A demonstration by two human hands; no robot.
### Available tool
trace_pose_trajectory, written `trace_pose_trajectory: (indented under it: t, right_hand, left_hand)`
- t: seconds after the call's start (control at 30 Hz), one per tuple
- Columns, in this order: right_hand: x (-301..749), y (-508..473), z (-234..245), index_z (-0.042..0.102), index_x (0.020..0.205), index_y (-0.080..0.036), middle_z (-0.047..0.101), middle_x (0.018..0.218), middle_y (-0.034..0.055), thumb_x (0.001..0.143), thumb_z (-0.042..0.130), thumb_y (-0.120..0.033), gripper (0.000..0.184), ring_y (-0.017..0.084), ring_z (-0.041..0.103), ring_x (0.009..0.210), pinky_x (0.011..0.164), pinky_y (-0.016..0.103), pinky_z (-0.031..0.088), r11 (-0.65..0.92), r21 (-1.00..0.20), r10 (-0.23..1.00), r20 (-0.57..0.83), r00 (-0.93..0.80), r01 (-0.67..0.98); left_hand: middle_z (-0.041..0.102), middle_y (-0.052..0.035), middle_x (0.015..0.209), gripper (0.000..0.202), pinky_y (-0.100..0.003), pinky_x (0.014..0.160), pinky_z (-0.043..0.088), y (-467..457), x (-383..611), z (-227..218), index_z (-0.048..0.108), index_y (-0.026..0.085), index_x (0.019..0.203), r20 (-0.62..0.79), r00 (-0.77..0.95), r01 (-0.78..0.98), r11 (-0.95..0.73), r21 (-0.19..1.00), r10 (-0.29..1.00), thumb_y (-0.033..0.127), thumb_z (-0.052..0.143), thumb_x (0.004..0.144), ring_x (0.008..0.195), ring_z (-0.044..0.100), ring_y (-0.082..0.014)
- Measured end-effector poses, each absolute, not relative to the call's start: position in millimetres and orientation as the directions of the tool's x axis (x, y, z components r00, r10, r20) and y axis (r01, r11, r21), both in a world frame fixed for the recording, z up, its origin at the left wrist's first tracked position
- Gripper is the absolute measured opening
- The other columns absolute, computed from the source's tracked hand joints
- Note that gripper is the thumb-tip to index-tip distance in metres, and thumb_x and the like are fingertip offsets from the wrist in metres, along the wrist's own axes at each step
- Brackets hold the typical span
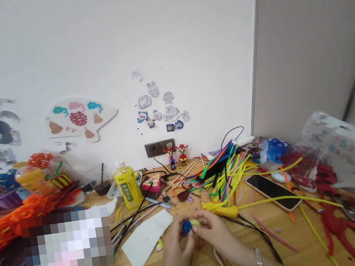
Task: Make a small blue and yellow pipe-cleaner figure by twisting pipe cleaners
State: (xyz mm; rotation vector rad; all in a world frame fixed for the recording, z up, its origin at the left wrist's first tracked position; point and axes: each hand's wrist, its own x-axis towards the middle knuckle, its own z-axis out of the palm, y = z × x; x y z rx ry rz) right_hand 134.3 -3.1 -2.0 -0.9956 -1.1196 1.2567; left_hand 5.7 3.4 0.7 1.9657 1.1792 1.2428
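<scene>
Both hands meet low in the middle of the wooden table [277,229]. My left hand [176,245] and my right hand [212,229] pinch a small fuzzy piece [189,225] between their fingertips, blue on the left and yellow on the right. It looks like twisted pipe cleaner. A silver bracelet [258,262] circles my right wrist. A white sheet of paper [146,238] lies just left of my left hand.
A heap of coloured pipe cleaners [225,168] lies behind the hands, with a black phone [269,190] to the right. A yellow bottle [127,187], orange crafted pieces [7,218], red tools [341,215] and a plastic bag [341,149] crowd the table. Black cables [257,232] run across it.
</scene>
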Motion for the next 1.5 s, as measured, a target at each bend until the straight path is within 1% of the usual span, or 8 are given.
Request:
trace_pose_trajectory:
  t: [0.13,0.4,0.53,0.73,0.93,1.13,1.33,1.5]
  right_hand:
    - [134,-3,-3,0.053,0.083,-0.016,0.059,0.073,0.0016,0.059,0.068,-0.032,0.032,0.017,0.059,0.065,0.051,0.025,0.045,0.064,-0.974,0.997,0.072,-0.032,-0.215]
    - [134,-2,-4,0.053,0.082,-0.017,0.062,0.079,0.0038,0.06,0.068,-0.033,0.032,0.019,0.06,0.072,0.055,0.027,0.047,0.069,-0.969,0.996,0.082,-0.045,-0.236]
    - [134,-3,-2,0.053,0.081,-0.018,0.062,0.079,0.0032,0.06,0.068,-0.029,0.028,0.02,0.06,0.077,0.057,0.027,0.048,0.092,-0.967,0.995,0.1,-0.024,-0.24]
    - [134,-4,-1,0.055,0.082,-0.017,0.063,0.079,0.0029,0.063,0.065,-0.025,0.024,0.018,0.06,0.072,0.055,0.025,0.047,0.088,-0.971,0.996,0.093,-0.014,-0.221]
    - [134,-5,-1,0.056,0.083,-0.016,0.063,0.08,0.0035,0.064,0.064,-0.02,0.021,0.018,0.06,0.077,0.066,0.028,0.047,0.11,-0.974,0.994,0.113,-0.002,-0.199]
    - [134,-5,-4,0.056,0.082,-0.016,0.063,0.076,0.0028,0.062,0.066,-0.022,0.024,0.019,0.061,0.074,0.061,0.028,0.047,0.079,-0.974,0.997,0.076,0.02,-0.212]
    - [133,1,-5,0.058,0.081,-0.016,0.064,0.081,0.004,0.059,0.07,-0.024,0.026,0.02,0.06,0.08,0.071,0.03,0.046,0.061,-0.961,0.998,0.052,0.043,-0.269]
    - [133,9,-5,0.056,0.078,-0.017,0.06,0.069,-0.0005,0.055,0.073,-0.025,0.03,0.017,0.059,0.067,0.061,0.028,0.046,0.041,-0.951,0.999,0.034,0.03,-0.306]
  left_hand:
    - [0.065,-0.0079,0.09,0.024,-0.032,0.075,0.051,3,6,1,0.053,0.016,0.094,0.438,0.192,0.393,-0.478,0.785,0.878,0.016,0.046,0.07,0.082,0.063,-0.0198]
    - [0.066,-0.0061,0.089,0.024,-0.031,0.075,0.051,2,5,0,0.053,0.017,0.094,0.443,0.204,0.389,-0.488,0.781,0.873,0.016,0.047,0.07,0.082,0.063,-0.0191]
    - [0.065,-0.0062,0.089,0.024,-0.032,0.075,0.051,2,5,1,0.053,0.018,0.094,0.438,0.207,0.39,-0.484,0.783,0.875,0.015,0.047,0.071,0.082,0.063,-0.0193]
    - [0.064,-0.0061,0.088,0.022,-0.034,0.077,0.05,2,5,2,0.053,0.018,0.092,0.441,0.22,0.377,-0.493,0.784,0.87,0.013,0.046,0.072,0.082,0.062,-0.0196]
    - [0.063,-0.0075,0.091,0.024,-0.034,0.078,0.049,2,5,1,0.051,0.017,0.095,0.427,0.223,0.395,-0.481,0.782,0.876,0.014,0.045,0.073,0.085,0.061,-0.0198]
    - [0.063,-0.0064,0.089,0.022,-0.033,0.076,0.05,-1,7,4,0.051,0.018,0.093,0.421,0.226,0.374,-0.477,0.795,0.879,0.013,0.045,0.073,0.083,0.061,-0.0189]
    - [0.064,-0.0079,0.093,0.02,-0.033,0.076,0.05,0,10,3,0.052,0.018,0.094,0.41,0.146,0.356,-0.435,0.827,0.9,0.018,0.046,0.075,0.086,0.061,-0.0201]
    - [0.063,-0.0105,0.098,0.023,-0.035,0.078,0.05,1,12,-1,0.051,0.017,0.099,0.402,0.104,0.366,-0.411,0.835,0.91,0.022,0.043,0.078,0.089,0.061,-0.0211]
